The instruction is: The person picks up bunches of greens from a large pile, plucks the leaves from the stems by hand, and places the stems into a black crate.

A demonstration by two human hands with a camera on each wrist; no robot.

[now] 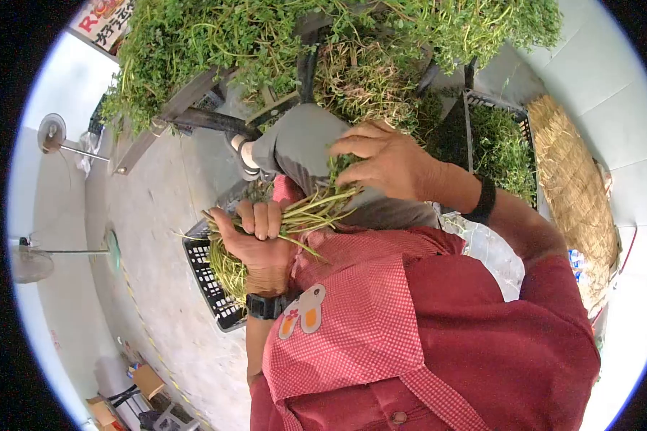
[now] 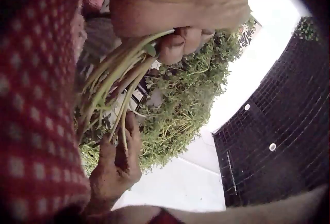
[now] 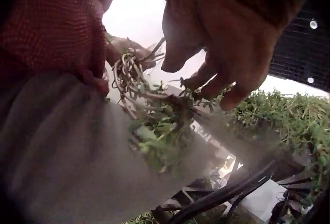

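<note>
A bunch of green stems [image 1: 313,215] lies across the person's lap, its leafy end [image 3: 160,136] over the trouser leg in the right wrist view. The left hand [image 1: 259,233] grips the stems with its fingers curled round them, also visible in the left wrist view [image 2: 180,12]. Above the leafy end, the right hand [image 1: 388,161] has its fingers spread and slightly bent. In the right wrist view, the right hand [image 3: 221,43] has thumb and fingers apart, its fingertips close to the bunch; whether they touch it is unclear.
Leafy greens [image 1: 216,43] are heaped on a raised surface in front. A black crate [image 1: 226,316] holding stems stands at the left hand's side. Another crate [image 1: 530,147] with greens is on the right, beside a woven straw mat [image 1: 568,194]. Fans [image 1: 52,134] stand far left.
</note>
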